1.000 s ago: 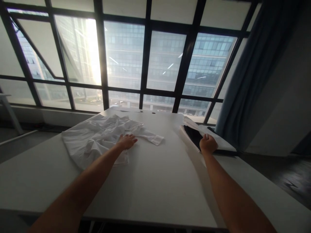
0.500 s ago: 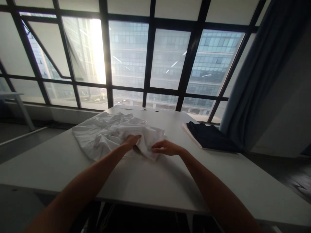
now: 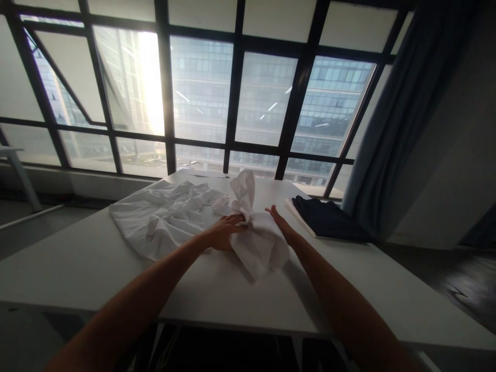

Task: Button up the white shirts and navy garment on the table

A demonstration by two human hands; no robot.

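- Differing from one second ago on the right side: exposing dark blue folded cloth [image 3: 331,219] on top of a pale layer [image 3: 295,208], after being partly covered by white fabric under the right hand [image 3: 279,223].
- Differing from half a second ago near the middle: lifting the white cloth [image 3: 261,250] slightly farther right, bunching it tightly, with a crumpled tuft now rising on the far side and a loose flap now hanging toward the near side.
- Gripping the white cloth at its gathered middle with the left hand [image 3: 225,233], curling fingers across the pinched folds.
- Holding the right hand up along the right side of the white cloth, extending the visible fingers; partly hiding the rest behind fabric, so not telling whether grasping or only touching.
- Keeping the white cloth between both hands, above the middle of the white bench [image 3: 217,305].
- Spreading in wrinkles on the left of the bench: a white garment [image 3: 155,217], lying just beside the left hand; overlapping the bundle from this viewpoint, so not telling whether touching.
- Resting near the right edge of the bench, apart from the right hand: the dark blue folded cloth.
- Hanging at the far right, beside the windows [image 3: 201,88]: a blue curtain [image 3: 387,129].
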